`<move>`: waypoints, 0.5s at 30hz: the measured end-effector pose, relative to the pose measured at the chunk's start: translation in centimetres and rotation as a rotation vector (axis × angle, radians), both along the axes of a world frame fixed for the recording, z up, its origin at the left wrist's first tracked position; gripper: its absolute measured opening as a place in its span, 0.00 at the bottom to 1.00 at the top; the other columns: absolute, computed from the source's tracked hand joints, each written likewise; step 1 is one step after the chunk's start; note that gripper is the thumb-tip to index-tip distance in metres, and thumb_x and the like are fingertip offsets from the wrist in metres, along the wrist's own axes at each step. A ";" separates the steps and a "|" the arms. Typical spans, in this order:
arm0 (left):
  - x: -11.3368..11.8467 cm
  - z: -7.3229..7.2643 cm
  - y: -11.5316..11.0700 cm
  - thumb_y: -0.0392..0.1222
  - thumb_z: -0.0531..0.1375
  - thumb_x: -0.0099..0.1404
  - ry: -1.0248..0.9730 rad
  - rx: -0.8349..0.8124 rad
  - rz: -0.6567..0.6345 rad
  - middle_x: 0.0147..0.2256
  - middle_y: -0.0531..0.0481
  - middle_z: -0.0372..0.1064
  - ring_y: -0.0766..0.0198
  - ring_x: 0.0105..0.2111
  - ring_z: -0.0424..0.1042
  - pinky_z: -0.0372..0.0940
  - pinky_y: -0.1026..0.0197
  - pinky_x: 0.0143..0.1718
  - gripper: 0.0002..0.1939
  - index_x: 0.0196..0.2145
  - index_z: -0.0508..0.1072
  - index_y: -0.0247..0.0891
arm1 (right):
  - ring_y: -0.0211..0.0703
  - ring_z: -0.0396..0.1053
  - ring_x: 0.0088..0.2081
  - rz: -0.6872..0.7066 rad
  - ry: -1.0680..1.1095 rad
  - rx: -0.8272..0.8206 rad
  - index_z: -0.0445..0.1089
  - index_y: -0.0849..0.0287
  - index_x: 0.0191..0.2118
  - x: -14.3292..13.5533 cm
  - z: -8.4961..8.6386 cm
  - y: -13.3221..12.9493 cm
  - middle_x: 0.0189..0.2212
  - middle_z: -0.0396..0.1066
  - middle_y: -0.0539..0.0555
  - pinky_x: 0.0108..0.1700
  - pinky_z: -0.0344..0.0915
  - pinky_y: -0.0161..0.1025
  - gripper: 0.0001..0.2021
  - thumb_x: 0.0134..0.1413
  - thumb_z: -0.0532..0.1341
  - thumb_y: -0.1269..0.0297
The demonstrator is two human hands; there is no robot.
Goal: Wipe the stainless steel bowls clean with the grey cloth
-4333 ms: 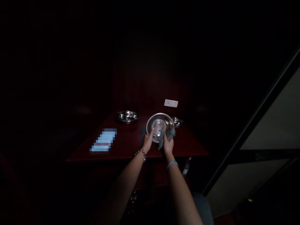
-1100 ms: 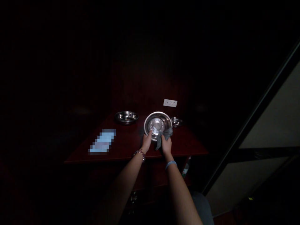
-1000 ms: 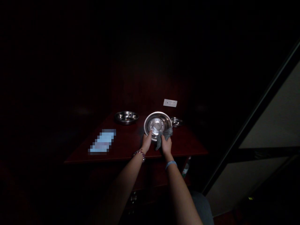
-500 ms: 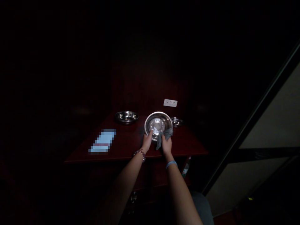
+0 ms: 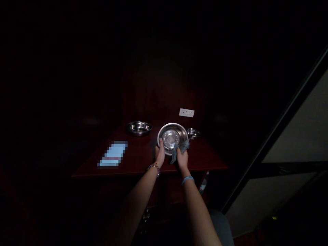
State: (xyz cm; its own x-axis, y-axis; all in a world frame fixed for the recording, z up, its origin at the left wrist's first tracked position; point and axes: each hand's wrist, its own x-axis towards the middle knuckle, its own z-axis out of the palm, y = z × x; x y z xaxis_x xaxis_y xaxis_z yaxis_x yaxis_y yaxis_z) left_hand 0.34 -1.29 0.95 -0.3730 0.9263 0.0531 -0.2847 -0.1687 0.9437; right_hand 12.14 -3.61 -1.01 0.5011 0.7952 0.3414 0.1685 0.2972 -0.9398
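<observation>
A shiny steel bowl (image 5: pixel 171 138) is tilted toward me above the dark red table, its inside facing me. My left hand (image 5: pixel 160 154) grips its lower left rim, thumb on the inner side and fingers hidden behind. On the lower right, my right hand (image 5: pixel 182 158) is closed on a grey cloth (image 5: pixel 174 154), pressing it against the bowl's rim. Part of the cloth hangs below the rim and part spreads to the right. A second steel bowl (image 5: pixel 139 128) stands at the back left, and another steel dish (image 5: pixel 193 133) sits behind the held bowl on the right.
A pixelated bright rectangle (image 5: pixel 113 154) lies on the left of the table (image 5: pixel 138 164). A white socket panel (image 5: pixel 187 112) is on the back wall. Below the table's right edge stands a bottle (image 5: pixel 203 184). The surroundings are very dark.
My left hand has shifted up along the bowl's left rim, its thumb now more upright. The bowl has turned and moved slightly left. My right hand and the cloth stay nearly in place.
</observation>
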 end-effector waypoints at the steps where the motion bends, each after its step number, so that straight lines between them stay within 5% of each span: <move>1: -0.1 0.1 -0.1 0.63 0.57 0.69 0.004 -0.018 0.008 0.44 0.33 0.80 0.45 0.49 0.78 0.69 0.49 0.54 0.27 0.44 0.78 0.34 | 0.53 0.79 0.48 -0.005 0.001 -0.001 0.76 0.61 0.47 0.0 0.0 0.0 0.45 0.82 0.61 0.53 0.72 0.43 0.17 0.57 0.62 0.56; 15: 0.3 0.0 -0.3 0.61 0.57 0.69 -0.007 0.037 -0.031 0.42 0.36 0.81 0.45 0.49 0.78 0.70 0.50 0.53 0.26 0.41 0.81 0.34 | 0.56 0.78 0.53 -0.022 0.028 -0.018 0.76 0.60 0.49 0.0 0.2 0.0 0.48 0.81 0.63 0.56 0.71 0.48 0.18 0.56 0.61 0.56</move>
State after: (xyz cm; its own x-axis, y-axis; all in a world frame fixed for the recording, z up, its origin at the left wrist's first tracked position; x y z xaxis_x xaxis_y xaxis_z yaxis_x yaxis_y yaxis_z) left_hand 0.63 -1.57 0.94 -0.3449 0.9348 0.0847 -0.2965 -0.1941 0.9351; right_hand 12.13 -3.65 -0.81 0.5274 0.7898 0.3131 0.1484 0.2772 -0.9493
